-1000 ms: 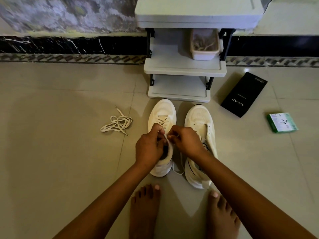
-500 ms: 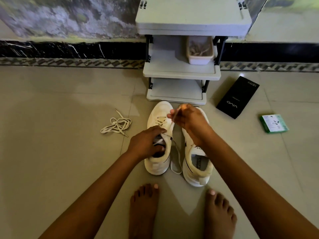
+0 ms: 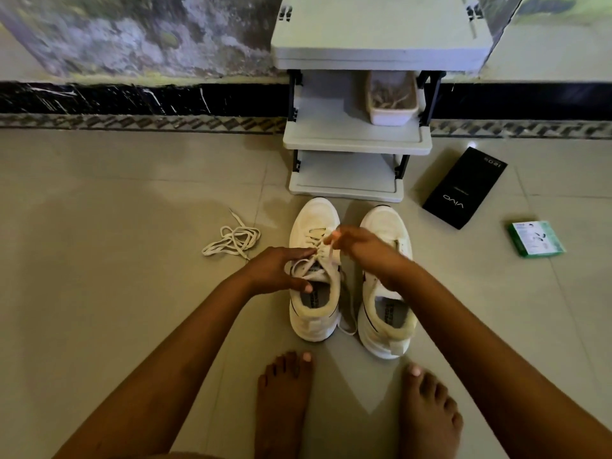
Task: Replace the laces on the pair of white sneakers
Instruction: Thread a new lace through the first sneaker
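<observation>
Head view: left white mesh sneaker at 12 o'clock is part-laced, left hand holding it, right hand pinching its white flat lace; right white sneaker unlaced, loose lace at 10 o'clock.

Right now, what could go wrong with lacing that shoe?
The right hand pinches the lace near its tip, so it might slip out. The lace's loose end trails between the two sneakers and could snag. The left hand only steadies the left sneaker, so a hard tug might shift it.
</observation>
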`<action>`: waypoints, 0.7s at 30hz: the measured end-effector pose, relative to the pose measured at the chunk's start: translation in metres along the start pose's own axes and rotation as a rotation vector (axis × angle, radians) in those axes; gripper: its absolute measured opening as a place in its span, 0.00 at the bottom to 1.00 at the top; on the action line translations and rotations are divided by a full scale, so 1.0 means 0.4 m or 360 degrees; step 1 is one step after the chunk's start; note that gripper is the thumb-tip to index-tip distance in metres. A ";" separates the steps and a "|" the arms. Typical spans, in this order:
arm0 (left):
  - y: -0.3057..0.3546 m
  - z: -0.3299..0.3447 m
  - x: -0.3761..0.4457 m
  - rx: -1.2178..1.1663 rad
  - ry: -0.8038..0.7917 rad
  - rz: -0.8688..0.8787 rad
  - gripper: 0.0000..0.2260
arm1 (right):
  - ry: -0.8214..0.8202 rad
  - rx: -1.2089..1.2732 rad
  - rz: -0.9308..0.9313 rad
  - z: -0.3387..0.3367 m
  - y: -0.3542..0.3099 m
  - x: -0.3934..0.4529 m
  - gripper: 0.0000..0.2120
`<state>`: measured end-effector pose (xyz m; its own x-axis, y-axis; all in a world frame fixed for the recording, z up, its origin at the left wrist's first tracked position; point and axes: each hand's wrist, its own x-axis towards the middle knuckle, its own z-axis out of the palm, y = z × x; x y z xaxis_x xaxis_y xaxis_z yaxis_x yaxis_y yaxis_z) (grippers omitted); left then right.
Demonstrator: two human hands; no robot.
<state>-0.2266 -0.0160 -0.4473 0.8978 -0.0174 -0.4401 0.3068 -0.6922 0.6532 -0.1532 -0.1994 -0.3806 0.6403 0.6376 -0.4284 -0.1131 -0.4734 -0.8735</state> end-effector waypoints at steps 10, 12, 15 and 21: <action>-0.010 0.010 0.006 -0.0024 0.0074 -0.0001 0.34 | 0.0167 -0.0910 0.0085 0.000 0.029 0.011 0.12; -0.007 0.012 0.008 -0.0015 0.0106 0.0007 0.32 | 0.0017 -0.1317 0.0101 0.025 0.067 0.019 0.14; -0.004 0.009 0.007 -0.0023 0.0107 0.0042 0.30 | -0.0027 -0.1109 0.0003 0.014 0.075 0.021 0.12; -0.001 -0.005 -0.002 -0.0337 0.0066 -0.0028 0.29 | -0.0273 -0.1148 0.0062 -0.003 0.067 0.038 0.10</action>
<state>-0.2267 -0.0144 -0.4462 0.9026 0.0262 -0.4298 0.3782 -0.5252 0.7623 -0.1457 -0.2031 -0.4102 0.5119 0.6699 -0.5377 0.4315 -0.7418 -0.5134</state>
